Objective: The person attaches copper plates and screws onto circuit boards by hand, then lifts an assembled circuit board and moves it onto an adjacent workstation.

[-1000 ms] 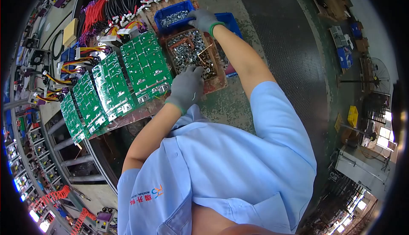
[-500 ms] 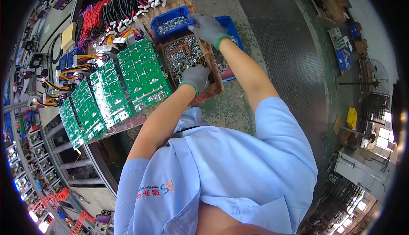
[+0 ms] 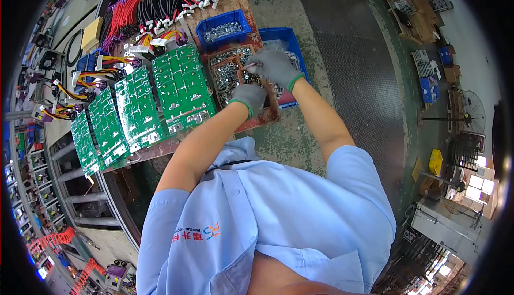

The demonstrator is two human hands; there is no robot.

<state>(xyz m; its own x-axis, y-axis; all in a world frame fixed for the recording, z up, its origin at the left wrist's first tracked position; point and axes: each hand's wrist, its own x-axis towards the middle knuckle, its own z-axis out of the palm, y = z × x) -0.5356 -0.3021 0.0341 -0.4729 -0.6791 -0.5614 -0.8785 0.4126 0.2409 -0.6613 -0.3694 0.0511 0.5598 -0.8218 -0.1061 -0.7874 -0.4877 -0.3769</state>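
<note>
Grey gloves with green cuffs cover both hands. My left hand (image 3: pixel 249 97) is over the lower part of a shallow tray (image 3: pixel 273 114) of small metal hardware, its fingers bent down among the pieces and hidden. My right hand (image 3: pixel 277 67) is above the tray's right side, fingers closed together near a thin copper-coloured strip; whether they grip anything is too small to tell. Nuts and washers (image 3: pixel 227 75) fill the tray. Beyond it sits a blue bin (image 3: pixel 247 19) of silvery parts. Left of the tray lies a green circuit board (image 3: pixel 182 83).
More green boards (image 3: pixel 136 107) with coloured wires stand in a row to the left. Red and black cables (image 3: pixel 160 6) with white connectors lie at the back. A larger blue bin (image 3: pixel 292 38) is beyond my right hand. A fan (image 3: pixel 467 118) stands far right.
My right hand has left the small blue bin's edge and come down over the hardware tray. My left hand first moved up and right into the tray and has since stayed there.
</note>
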